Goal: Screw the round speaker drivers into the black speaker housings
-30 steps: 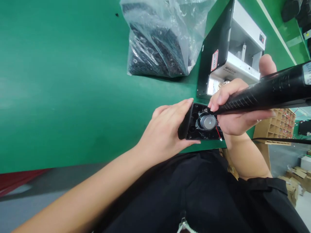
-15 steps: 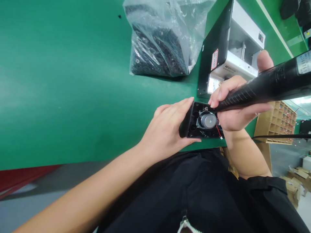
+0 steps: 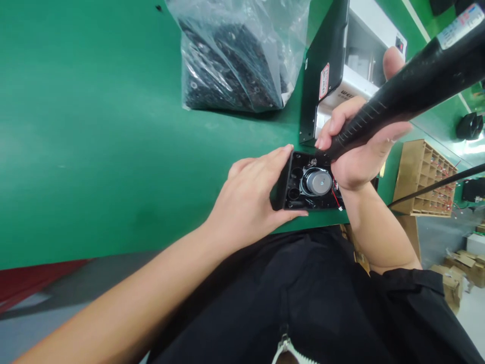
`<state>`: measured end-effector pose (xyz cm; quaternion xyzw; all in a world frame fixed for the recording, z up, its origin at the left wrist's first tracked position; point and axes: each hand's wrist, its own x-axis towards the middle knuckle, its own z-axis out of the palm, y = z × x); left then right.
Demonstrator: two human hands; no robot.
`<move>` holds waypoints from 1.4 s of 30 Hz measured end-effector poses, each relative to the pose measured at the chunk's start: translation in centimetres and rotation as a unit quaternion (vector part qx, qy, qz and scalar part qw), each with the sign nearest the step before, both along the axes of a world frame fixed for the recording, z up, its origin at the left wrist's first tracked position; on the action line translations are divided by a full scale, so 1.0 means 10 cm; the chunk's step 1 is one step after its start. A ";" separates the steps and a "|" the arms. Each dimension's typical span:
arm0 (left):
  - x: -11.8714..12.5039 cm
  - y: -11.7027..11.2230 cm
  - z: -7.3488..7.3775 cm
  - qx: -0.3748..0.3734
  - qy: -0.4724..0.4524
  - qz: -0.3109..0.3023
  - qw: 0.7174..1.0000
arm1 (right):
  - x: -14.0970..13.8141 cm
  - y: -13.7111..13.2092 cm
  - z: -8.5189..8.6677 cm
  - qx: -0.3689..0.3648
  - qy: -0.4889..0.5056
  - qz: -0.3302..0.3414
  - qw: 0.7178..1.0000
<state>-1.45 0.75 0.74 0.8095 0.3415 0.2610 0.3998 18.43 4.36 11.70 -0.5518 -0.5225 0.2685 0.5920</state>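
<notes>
My left hand (image 3: 253,192) grips the left end of a black plastic speaker housing (image 3: 295,203), thumb along the near side and fingers along the far side. Inside the housing sits a round speaker (image 3: 318,182) with a grey magnet, and a red wire (image 3: 336,198) ends in a small white connector. My right hand (image 3: 356,146) is wrapped round a black electric screwdriver (image 3: 394,101), which slants up to the right. The screwdriver's lower end points into the housing's far side; its tip is hidden by my fingers.
Beyond the housing, a clear plastic bag (image 3: 235,71) of small black parts lies on the green table (image 3: 94,151). A black and silver machine (image 3: 328,65) stands behind my right hand. To the right are a compartmented cardboard box (image 3: 424,177) and a black cable (image 3: 439,183).
The screwdriver now tilts more steeply, its rear end higher. The whole view has shifted slightly, with the bag and machine appearing further left and up. My left hand keeps its hold on the housing.
</notes>
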 end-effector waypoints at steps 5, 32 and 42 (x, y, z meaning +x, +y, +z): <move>-0.01 0.00 -0.03 0.009 -0.017 0.001 1.000 | -0.05 -0.05 -0.09 0.046 0.030 0.011 0.998; 0.07 0.04 -0.10 0.021 -0.007 0.003 1.000 | 0.11 -0.14 -0.63 0.164 -0.020 0.047 0.985; 0.01 0.03 -0.10 0.037 0.022 -0.005 0.999 | 0.31 0.06 0.51 0.255 0.044 -0.099 0.961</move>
